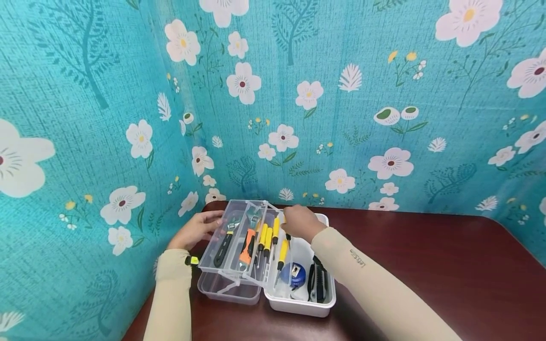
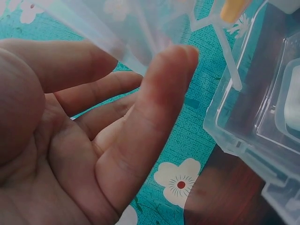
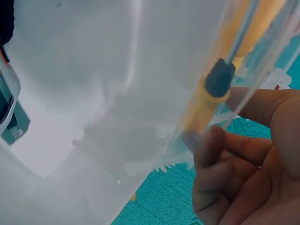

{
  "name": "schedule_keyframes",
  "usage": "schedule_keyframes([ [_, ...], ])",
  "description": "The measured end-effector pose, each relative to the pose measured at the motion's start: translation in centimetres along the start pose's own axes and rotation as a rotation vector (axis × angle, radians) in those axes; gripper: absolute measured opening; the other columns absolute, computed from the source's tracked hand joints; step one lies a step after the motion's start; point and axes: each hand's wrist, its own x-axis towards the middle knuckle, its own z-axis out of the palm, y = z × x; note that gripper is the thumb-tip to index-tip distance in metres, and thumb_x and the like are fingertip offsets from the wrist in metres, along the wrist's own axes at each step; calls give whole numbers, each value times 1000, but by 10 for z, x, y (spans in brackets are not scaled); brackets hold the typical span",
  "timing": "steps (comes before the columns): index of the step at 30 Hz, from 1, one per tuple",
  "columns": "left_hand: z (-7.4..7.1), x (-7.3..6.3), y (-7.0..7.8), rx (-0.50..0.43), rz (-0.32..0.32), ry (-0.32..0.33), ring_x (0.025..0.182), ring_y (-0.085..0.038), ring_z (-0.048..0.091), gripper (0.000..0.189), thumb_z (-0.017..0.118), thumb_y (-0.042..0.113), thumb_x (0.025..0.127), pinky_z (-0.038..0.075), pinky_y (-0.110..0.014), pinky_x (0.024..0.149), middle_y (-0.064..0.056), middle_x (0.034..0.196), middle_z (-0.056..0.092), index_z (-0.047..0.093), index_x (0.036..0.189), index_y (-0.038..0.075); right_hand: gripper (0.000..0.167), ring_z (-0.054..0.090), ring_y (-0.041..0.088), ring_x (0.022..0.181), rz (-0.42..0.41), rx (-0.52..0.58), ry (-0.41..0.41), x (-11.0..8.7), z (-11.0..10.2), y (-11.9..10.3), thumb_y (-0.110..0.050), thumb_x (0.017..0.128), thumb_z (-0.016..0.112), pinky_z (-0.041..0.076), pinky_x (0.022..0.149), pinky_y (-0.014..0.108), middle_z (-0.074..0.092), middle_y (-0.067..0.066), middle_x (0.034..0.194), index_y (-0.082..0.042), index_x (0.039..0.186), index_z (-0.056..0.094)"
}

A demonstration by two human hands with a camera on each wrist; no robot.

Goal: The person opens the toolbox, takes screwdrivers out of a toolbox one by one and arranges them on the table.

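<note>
A white toolbox stands with its hinged clear tray raised to the left. My left hand holds the tray's left edge; in the left wrist view its fingers lie on either side of a clear corner. My right hand is over the far end of the box. In the right wrist view it pinches the yellow handle of a screwdriver beside a clear tray wall, which blurs the contact. The tray bears an adjustable wrench, an orange-handled tool and several yellow screwdrivers.
Inside the white base lie a blue tape measure and black tools. A lower clear compartment sits under the raised tray. Dark red tabletop extends right; flowered cloth hangs close behind and at left.
</note>
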Motion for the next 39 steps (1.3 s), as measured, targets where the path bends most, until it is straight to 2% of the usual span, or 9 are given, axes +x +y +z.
schedule_keyframes([
  [4, 1, 0, 1, -5, -1, 7, 95, -31, 66, 46, 55, 18, 101, 56, -44, 76, -20, 123, 60, 46, 143, 3, 21, 53, 14, 53, 28, 3, 31, 3, 5, -1, -28, 92, 69, 45, 53, 30, 53, 1, 62, -7, 95, 66],
  [8, 0, 0, 0, -10, -11, 14, 96, -30, 67, 45, 57, 19, 100, 56, -44, 77, -18, 121, 62, 48, 142, 4, 27, 55, 13, 57, 50, 2, 83, 6, 13, 1, -28, 91, 70, 47, 54, 30, 56, 0, 67, -6, 106, 65],
  [12, 1, 0, -3, -4, -10, 8, 96, -31, 67, 47, 57, 19, 100, 56, -44, 77, -19, 122, 61, 47, 142, 2, 31, 54, 15, 56, 78, 35, 93, 5, 16, 1, -24, 91, 67, 47, 52, 30, 57, 2, 69, -4, 115, 64],
  [17, 2, -2, -2, 11, -5, 8, 96, -31, 67, 50, 58, 20, 100, 56, -44, 77, -21, 125, 59, 44, 143, 1, 33, 54, 16, 51, 113, 140, 127, 4, 14, 2, -21, 91, 63, 45, 48, 31, 56, 4, 66, -4, 119, 63],
  [21, 2, -1, -2, 11, -8, 11, 97, -31, 67, 48, 57, 20, 100, 56, -45, 78, -20, 124, 60, 45, 143, 2, 36, 55, 16, 53, 126, 209, 186, 1, 12, 4, -25, 92, 64, 45, 49, 30, 58, 4, 70, -5, 123, 61],
  [27, 0, 0, -1, 3, 2, -5, 98, -32, 66, 47, 56, 19, 101, 55, -47, 80, -21, 124, 60, 45, 143, 1, 46, 57, 15, 60, 131, 388, 299, -4, 9, 10, -25, 92, 67, 48, 52, 29, 66, 3, 85, -10, 135, 56],
  [33, 0, -1, 0, 6, -3, 2, 96, -30, 66, 46, 56, 19, 100, 55, -47, 80, -19, 122, 61, 47, 142, 2, 43, 53, 19, 54, 138, 554, 372, -8, 8, 18, -25, 94, 65, 44, 49, 33, 61, 0, 74, -15, 135, 55],
  [39, 1, 0, 0, 0, -6, 7, 95, -31, 66, 46, 57, 19, 100, 55, -46, 79, -18, 121, 62, 47, 142, 3, 44, 59, 15, 64, 157, 641, 434, -10, 0, 23, -27, 94, 65, 49, 56, 33, 62, -1, 83, -18, 135, 54],
])
